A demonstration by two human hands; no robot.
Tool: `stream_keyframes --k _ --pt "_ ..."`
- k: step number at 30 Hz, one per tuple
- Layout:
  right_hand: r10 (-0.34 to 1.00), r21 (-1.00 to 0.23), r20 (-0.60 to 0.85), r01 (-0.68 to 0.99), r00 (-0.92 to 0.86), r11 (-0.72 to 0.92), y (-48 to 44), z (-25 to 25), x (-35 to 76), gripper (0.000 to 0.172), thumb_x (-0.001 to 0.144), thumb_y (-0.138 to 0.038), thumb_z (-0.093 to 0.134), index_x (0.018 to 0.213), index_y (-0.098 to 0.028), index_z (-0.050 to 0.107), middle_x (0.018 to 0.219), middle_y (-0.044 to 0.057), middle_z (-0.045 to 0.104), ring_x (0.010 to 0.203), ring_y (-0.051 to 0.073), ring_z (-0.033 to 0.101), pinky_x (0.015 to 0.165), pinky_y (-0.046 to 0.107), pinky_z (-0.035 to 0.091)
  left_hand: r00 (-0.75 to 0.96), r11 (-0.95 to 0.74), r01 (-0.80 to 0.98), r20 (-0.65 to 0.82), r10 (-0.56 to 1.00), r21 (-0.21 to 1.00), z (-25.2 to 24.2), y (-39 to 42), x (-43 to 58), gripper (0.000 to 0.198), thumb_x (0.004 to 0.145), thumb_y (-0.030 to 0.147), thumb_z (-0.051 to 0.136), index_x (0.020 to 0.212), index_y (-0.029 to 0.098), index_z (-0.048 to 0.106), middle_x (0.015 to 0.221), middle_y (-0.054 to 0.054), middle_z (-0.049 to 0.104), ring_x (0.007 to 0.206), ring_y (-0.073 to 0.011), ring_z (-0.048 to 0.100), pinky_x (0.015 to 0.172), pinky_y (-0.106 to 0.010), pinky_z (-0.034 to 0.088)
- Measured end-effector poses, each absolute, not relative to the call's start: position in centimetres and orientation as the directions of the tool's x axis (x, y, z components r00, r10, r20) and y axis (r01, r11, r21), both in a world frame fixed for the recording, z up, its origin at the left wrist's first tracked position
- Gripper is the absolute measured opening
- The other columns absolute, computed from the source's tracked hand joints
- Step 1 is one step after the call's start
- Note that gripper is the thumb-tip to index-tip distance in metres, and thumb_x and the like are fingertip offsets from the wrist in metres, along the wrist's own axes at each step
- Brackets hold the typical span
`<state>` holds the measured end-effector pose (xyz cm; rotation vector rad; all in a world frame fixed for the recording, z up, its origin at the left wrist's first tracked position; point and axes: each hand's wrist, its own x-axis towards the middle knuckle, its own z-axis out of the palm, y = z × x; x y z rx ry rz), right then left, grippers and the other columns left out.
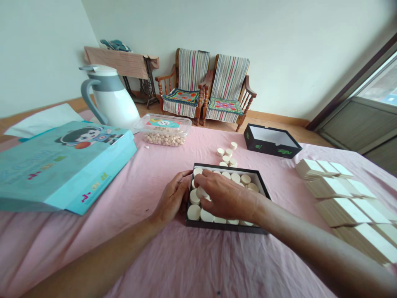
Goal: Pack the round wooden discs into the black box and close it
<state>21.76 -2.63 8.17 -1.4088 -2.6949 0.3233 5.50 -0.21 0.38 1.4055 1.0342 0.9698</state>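
The open left hand rests against the black box, while the right hand curls over white discs, its grip unclear.

Two hands — two black boxes, two armchairs — one white vacuum jug.

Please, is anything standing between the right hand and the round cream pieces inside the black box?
Nothing visible stands there. The right hand lies directly over the round cream pieces in the black box, and its fingers touch them.
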Motion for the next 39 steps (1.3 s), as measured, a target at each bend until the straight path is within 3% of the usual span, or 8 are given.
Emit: stream_keyframes --k 9,17,26,32,39 --pt "0.813 -0.230 0.004 0.790 -0.583 0.568 -2.2 7.2 20.6 0.023 0.078 -0.014 0.051 0.100 -0.010 0.055 0.100 0.014 0.060 0.094 0.022 0.055 0.081 0.032 0.042 0.273 -0.057 0.070 0.036 0.961 0.996 0.1 -0.1 5.4 0.049 0.084 0.050 0.045 0.119 0.018 0.058 0.063 -0.001 0.065 0.068 -0.0204 0.064 0.061 -0.029 0.052" --pt "0.860 -0.255 0.043 0.827 -0.509 0.502 0.1 7.5 22.4 0.017 0.073 -0.016 0.060 0.089 -0.014 0.058 0.086 0.009 0.060 0.079 0.018 0.055 0.071 0.028 0.039 0.316 -0.050 0.051 0.032 0.948 0.997 0.0 -0.3 5.3 0.050 0.087 0.047 0.042 0.127 0.019 0.051 0.059 0.001 0.062 0.060 -0.0181 0.062 0.063 -0.029 0.051" --pt "0.858 -0.296 0.055 0.812 -0.511 0.503 1.0 6.5 21.5 0.016 0.072 -0.014 0.062 0.088 -0.013 0.060 0.085 0.007 0.059 0.075 0.015 0.054 0.069 0.025 0.039 0.292 -0.069 0.047 0.052 0.955 0.997 -0.2 -0.2 5.1 0.048 0.085 0.047 0.044 0.123 0.020 0.055 0.062 0.000 0.065 0.065 -0.0193 0.065 0.063 -0.029 0.052" --pt "0.878 -0.326 0.083 0.820 -0.471 0.470 0.3 7.2 22.5 0.019 0.072 -0.017 0.066 0.090 -0.014 0.062 0.083 0.006 0.058 0.071 0.015 0.053 0.068 0.026 0.038 0.321 -0.043 0.046 0.026 0.947 0.998 -0.2 -0.2 5.1 0.050 0.087 0.047 0.042 0.129 0.020 0.050 0.062 0.000 0.065 0.064 -0.0193 0.064 0.064 -0.029 0.051" --pt "0.876 -0.346 -0.032 0.827 -0.482 0.442 -2.6 7.7 23.3 0.015 0.073 -0.019 0.066 0.085 -0.016 0.059 0.089 0.006 0.057 0.077 0.016 0.056 0.069 0.027 0.039 0.314 -0.070 0.036 0.055 0.948 0.997 -0.1 -0.2 5.3 0.050 0.087 0.048 0.043 0.127 0.019 0.051 0.071 -0.002 0.068 0.069 -0.0196 0.064 0.066 -0.029 0.050"
